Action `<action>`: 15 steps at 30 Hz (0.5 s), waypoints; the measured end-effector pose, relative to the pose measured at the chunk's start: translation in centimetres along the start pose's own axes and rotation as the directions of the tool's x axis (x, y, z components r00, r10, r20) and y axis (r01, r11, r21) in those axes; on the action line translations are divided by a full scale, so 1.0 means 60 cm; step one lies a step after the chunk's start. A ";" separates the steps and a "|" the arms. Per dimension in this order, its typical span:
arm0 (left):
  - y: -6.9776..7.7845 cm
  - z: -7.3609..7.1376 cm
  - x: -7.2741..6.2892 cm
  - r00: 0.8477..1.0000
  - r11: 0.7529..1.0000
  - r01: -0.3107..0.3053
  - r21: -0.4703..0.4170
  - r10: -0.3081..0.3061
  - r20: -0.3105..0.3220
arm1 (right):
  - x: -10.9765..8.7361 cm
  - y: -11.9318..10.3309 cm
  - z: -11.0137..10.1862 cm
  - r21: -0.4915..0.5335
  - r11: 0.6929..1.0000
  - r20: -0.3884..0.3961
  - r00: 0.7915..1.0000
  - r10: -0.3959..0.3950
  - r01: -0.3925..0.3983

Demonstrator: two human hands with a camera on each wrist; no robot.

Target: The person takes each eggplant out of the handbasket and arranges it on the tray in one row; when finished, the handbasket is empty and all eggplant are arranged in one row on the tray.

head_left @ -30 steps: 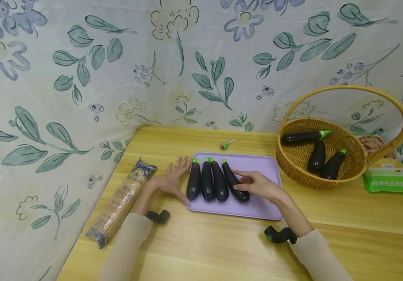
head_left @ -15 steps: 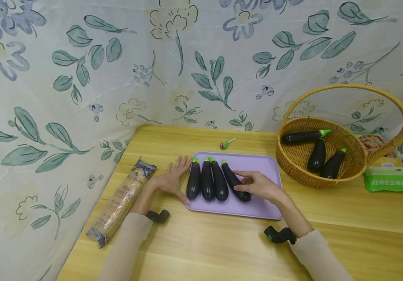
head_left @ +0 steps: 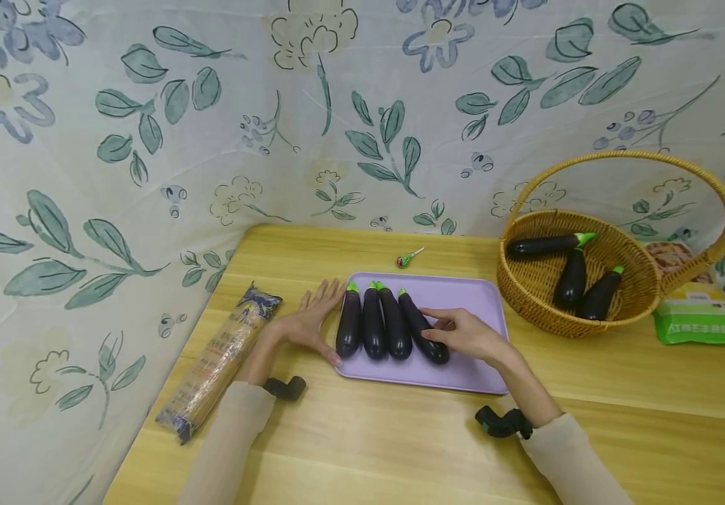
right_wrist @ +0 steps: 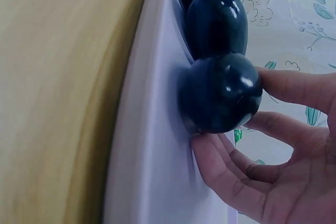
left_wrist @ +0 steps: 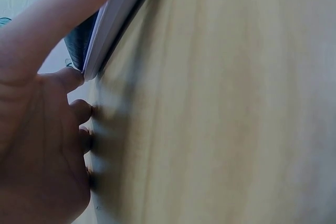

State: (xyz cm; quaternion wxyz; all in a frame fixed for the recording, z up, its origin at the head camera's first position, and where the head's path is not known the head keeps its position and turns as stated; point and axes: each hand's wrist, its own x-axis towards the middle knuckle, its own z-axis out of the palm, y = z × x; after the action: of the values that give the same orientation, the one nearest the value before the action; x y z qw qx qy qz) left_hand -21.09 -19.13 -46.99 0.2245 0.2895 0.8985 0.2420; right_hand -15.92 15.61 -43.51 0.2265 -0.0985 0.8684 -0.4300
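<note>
— Though the flowered cloth (head_left: 210,154) takes up most of our view, what's on the desk (head_left: 400,442)?

— A wicker basket (head_left: 529,308) over on the right, a green-and-yellow bag (head_left: 706,322) beside it, a lilac tray (head_left: 472,305) in the middle and a long clear packet (head_left: 220,368) off to the left.

— And the hands?

— Left hand (head_left: 305,326): fingers straight and fanned at the tray's left edge, gripping nothing; I can't tell whether it presses on the rim. Right hand (head_left: 466,333): thumb and fingers bent in around the rightmost aubergine (right_wrist: 220,93), pinching it toward its fat end.

— Where does that one lie?

— On the tray, slanting, its fat end apart from the other three aubergines (head_left: 374,326). Three more aubergines (head_left: 569,282) sit in the basket.

— What worries you?

— Rolling. It's glossy and round, so an uneven release might send it toward the tray's bare right side. Too hard a shove leftward could bunch the row, and with so low a rim, the outermost might ride over it.

— And the lollipop (head_left: 403,261)?

— Just behind the tray, not touching; only a backward slip of the tray would likely knock it.
</note>
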 end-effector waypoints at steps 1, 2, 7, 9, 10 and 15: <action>0.000 0.000 0.001 1.000 1.000 -0.002 -0.001 0.002 -0.002 | 0.001 0.001 0.000 -0.001 1.000 -0.002 1.000 -0.003 0.003; 0.000 0.001 0.001 1.000 1.000 0.000 0.001 0.000 0.000 | 0.001 0.001 -0.001 0.002 1.000 -0.002 1.000 -0.008 0.008; -0.001 0.002 0.003 1.000 1.000 -0.001 -0.001 0.001 -0.001 | 0.001 0.004 -0.003 0.023 0.999 0.012 0.999 -0.033 0.033; 0.000 0.002 0.003 1.000 1.000 0.001 -0.002 -0.001 0.000 | 0.001 0.005 -0.004 0.028 0.999 0.011 0.999 -0.034 0.034; 0.000 0.002 0.003 1.000 1.000 0.003 -0.002 -0.003 0.001 | 0.001 0.005 -0.005 0.029 0.999 0.012 0.999 -0.034 0.034; 0.000 0.001 0.001 1.000 1.000 0.006 -0.001 -0.006 0.001 | 0.000 0.007 -0.010 0.032 0.999 0.007 0.999 -0.036 0.036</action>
State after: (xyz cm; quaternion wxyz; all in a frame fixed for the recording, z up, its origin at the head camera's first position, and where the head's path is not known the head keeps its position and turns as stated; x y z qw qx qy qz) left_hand -21.10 -19.09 -47.07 0.2257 0.2867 0.8991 0.2419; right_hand -16.21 16.30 -43.52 0.2234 -0.1119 0.8587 -0.4474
